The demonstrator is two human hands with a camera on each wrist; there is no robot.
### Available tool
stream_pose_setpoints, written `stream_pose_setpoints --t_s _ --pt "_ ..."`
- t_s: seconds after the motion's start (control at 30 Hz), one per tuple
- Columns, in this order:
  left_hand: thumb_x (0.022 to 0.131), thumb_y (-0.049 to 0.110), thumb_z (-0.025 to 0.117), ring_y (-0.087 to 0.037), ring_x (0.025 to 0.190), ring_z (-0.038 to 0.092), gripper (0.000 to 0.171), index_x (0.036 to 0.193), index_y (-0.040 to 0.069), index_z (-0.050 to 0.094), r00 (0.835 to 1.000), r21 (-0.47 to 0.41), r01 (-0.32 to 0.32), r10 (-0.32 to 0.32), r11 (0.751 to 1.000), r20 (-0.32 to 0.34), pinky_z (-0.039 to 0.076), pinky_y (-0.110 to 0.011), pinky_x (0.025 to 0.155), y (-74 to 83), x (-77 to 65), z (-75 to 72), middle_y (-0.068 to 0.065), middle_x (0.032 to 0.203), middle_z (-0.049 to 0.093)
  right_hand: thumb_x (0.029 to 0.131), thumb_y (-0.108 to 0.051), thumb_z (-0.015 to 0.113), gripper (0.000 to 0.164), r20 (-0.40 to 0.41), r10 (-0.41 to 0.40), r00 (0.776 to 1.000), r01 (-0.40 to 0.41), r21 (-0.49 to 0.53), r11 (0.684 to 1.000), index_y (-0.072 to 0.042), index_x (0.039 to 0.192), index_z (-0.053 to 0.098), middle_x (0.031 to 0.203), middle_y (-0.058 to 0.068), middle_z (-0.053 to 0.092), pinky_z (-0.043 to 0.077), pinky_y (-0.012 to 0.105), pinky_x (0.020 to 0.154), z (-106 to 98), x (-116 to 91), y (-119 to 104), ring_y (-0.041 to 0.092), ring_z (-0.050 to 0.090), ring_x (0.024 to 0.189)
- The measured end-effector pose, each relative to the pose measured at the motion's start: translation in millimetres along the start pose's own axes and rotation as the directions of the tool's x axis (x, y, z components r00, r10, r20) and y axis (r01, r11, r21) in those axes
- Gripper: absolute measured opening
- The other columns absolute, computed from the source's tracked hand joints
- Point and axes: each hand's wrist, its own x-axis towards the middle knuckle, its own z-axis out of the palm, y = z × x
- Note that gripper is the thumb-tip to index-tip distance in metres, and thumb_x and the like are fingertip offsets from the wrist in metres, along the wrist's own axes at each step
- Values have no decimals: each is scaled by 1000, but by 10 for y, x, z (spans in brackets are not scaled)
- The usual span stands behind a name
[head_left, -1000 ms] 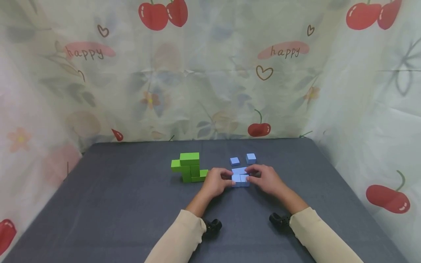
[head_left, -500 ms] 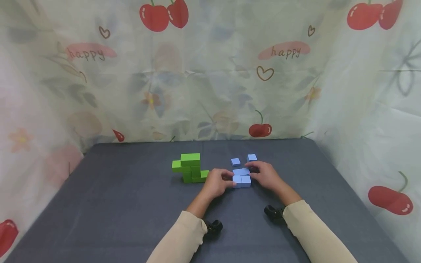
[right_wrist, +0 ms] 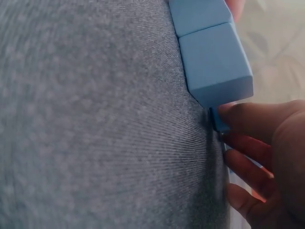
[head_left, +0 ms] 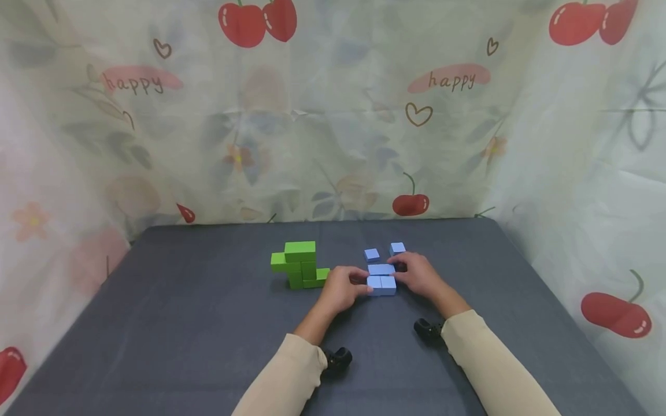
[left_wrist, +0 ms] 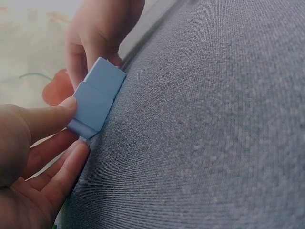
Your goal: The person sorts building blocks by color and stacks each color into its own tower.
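Observation:
Two light-blue cubes [head_left: 381, 285] sit side by side on the table, with a long flat blue block [head_left: 381, 270] right behind them. My left hand [head_left: 341, 289] holds the group at its left end. In the left wrist view its thumb [left_wrist: 68, 105] presses the edge of the nearer cube [left_wrist: 94, 107], with the fingers below. My right hand [head_left: 418, 279] pinches the right end of the long block between thumb and index finger. The right wrist view shows the thumb [right_wrist: 236, 117] against a blue block just past the cube [right_wrist: 214, 62]; the other fingers are loosely bent.
A structure of green blocks [head_left: 300, 266] stands left of my left hand. Behind the blue group lie a thin blue block [head_left: 372, 255] and a blue cube [head_left: 398, 248]. The dark cloth-covered table [head_left: 198, 323] meets a printed curtain [head_left: 333, 144] at the back.
The long blue block was slanted and now lies parallel to the two cubes. My right hand and forearm have shifted, the forearm moving left. The left hand stays about where it was.

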Motion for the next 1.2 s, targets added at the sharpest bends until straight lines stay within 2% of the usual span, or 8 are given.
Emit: stream_pose_setpoints --t_s 0.2,0.43,0.63,0.77,0.93,1.2 --pt "81 16 81 -14 87 64 26 105 10 75 1000 -7 12 -12 1000 1 52 -31 76 -9 8 18 0 98 71 91 -16 71 32 -30 82 996 -80 76 994 -7 121 66 123 14 62 42 52 99 -47 -48 -22 31 55 115" --pt "81 16 81 -14 88 65 26 106 10 75 1000 2 8 -8 1000 -3 53 -31 76 -3 10 14 -1 99 71 90 -17 72 31 -75 70 995 -60 130 990 -9 120 67 115 10 66 48 48 92 -127 -142 -91 27 59 104" --pt "81 15 81 -14 89 65 27 107 10 75 1000 -8 17 -17 1000 9 52 -30 76 16 14 19 -1 101 71 89 -17 73 31 -96 37 995 -24 132 991 -8 118 67 114 10 66 48 49 90 -185 -264 -127 27 59 102" --pt "81 15 81 -14 88 65 27 108 10 75 1000 -7 24 -24 1000 9 52 -30 75 27 12 9 -1 100 71 89 -17 74 31 -76 -1 997 12 139 990 -8 117 67 110 7 66 49 47 88 -182 -323 -143 24 59 99" --pt "81 15 81 -13 87 65 27 108 9 75 1000 1 15 -15 1000 9 52 -29 75 23 14 8 -1 99 71 88 -15 74 30 -44 -54 998 60 159 985 -7 116 68 105 5 67 51 45 86 -130 -359 -118 22 60 95" --pt "81 15 81 -12 82 62 27 106 9 74 1000 4 16 -16 1000 -1 51 -28 72 21 10 16 0 93 70 87 -10 74 29 -63 -94 994 104 189 976 -4 114 68 102 6 68 53 44 84 -90 -367 -114 21 63 91"
